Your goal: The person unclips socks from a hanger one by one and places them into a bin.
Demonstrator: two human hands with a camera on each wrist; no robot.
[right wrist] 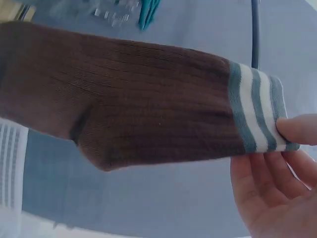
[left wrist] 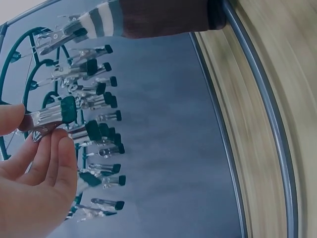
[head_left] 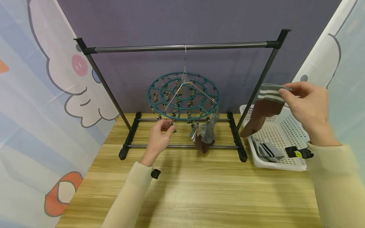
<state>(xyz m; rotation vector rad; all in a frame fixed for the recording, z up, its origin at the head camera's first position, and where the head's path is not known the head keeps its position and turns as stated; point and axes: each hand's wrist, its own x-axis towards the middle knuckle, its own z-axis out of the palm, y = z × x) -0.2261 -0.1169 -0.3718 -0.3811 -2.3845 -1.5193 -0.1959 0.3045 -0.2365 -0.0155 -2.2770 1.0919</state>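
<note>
Right hand (head_left: pixel 311 106), three o'clock, pinches brown knit sock (head_left: pixel 263 111) by striped cuff (right wrist: pixel 258 109), letting it hang; left hand (head_left: pixel 159 138), green-tipped metal clip (left wrist: pixel 49 117).

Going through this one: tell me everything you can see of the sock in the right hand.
The sock is brown, apparently ribbed knit, with a cuff banded grey-green and white and a plain brown heel. It is held up by the cuff, pinched between thumb and fingers of the right hand, and slants down toward the toe. In the head view it partly overlaps the white basket.
</note>
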